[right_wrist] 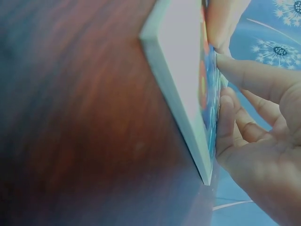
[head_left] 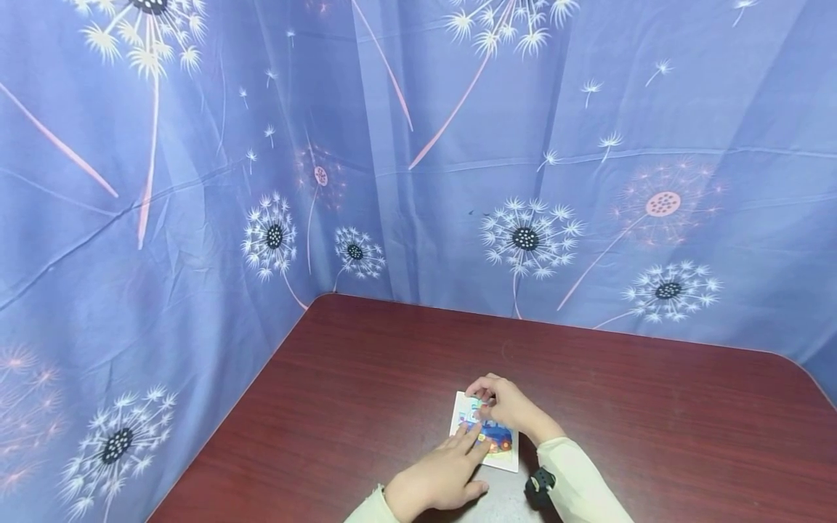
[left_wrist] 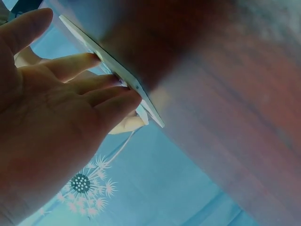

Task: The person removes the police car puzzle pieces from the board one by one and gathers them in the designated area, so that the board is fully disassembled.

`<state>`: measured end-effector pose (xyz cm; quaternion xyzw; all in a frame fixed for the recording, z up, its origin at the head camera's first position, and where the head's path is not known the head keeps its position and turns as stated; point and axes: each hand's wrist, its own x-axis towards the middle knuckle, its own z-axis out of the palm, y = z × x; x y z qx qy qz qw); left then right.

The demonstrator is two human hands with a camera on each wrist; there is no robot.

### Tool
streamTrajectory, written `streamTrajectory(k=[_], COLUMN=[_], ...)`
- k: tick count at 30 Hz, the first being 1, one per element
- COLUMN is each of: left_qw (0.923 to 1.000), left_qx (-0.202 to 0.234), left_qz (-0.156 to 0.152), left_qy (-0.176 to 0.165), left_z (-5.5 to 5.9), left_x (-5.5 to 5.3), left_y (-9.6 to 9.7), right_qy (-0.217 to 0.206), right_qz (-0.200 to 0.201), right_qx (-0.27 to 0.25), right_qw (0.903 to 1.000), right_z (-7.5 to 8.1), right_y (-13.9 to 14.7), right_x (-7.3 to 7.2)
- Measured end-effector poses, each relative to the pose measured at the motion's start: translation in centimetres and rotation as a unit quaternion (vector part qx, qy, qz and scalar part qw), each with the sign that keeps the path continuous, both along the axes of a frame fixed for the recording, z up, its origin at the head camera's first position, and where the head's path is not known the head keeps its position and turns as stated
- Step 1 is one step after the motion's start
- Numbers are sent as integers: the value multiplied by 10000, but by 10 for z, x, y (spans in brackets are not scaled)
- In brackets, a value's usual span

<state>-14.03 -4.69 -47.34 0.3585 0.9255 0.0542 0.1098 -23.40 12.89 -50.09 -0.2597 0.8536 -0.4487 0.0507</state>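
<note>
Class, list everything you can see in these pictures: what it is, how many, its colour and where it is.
Picture board: one, white-edged with a multicoloured picture, on the table under the hands
Table: one, reddish brown, beneath the board
Curtain: number of panels unclear, blue with white and pink dandelion print, along the table's far and left sides
Device: one, black, at the right wrist
Sleeves: two, pale cream, on the forearms
Left hand: one, bare, fingers on the board
Right hand: one, bare, over the board's far part

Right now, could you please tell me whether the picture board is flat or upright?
Flat: the picture board lies on the table, its printed face up.
</note>
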Motion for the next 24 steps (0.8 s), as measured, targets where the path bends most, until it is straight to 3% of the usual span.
streamTrajectory(k=[10, 17, 24], left_qw=[9999, 9997, 9997], left_qx=[-31, -29, 4], left_qz=[-24, -29, -23], left_qy=[-117, -226, -234], left_z=[-2, 0, 1], left_x=[-4, -5, -5], left_y=[0, -1, 0], right_qy=[68, -207, -196], right_qz=[-5, -76, -160], right_qx=[-48, -129, -253], right_qw=[10000, 9997, 9994], right_z=[3, 5, 3], right_y=[-1, -1, -1], right_x=[3, 3, 1])
